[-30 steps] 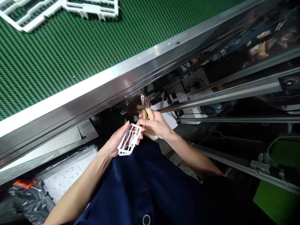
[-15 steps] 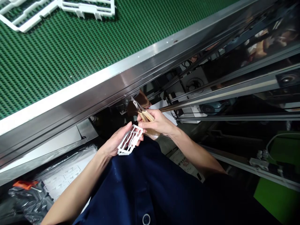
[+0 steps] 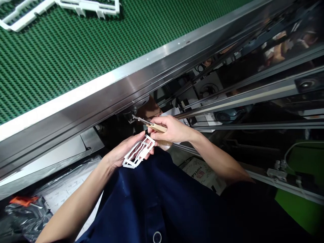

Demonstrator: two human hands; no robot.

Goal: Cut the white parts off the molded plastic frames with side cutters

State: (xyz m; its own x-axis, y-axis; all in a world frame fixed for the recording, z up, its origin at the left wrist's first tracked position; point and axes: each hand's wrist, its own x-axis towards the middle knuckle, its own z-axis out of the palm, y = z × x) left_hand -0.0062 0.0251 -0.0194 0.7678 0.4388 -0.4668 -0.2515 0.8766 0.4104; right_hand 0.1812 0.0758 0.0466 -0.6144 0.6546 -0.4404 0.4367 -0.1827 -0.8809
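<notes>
My left hand [image 3: 124, 152] holds a white plastic lattice frame [image 3: 138, 152] by its edge, fingers curled behind it. My right hand [image 3: 170, 131] grips a pair of small pliers [image 3: 152, 124] with tan handles and thin steel jaws. The jaws point left, a little above the frame and apart from it. The knuckles of my right hand sit just above the frame's upper corner.
A green studded conveyor belt [image 3: 63, 67] with white lattice frames [image 3: 86, 5] runs behind a steel rail [image 3: 106, 89]. Below lies a plastic bag [image 3: 68, 192] over white sheets, and an orange-handled tool [image 3: 22, 201]. Metal rails and machinery fill the right side.
The pliers have swung from pointing up to pointing left, and their jaws now lie nearer the frame. The frame has tilted slightly in my left hand.
</notes>
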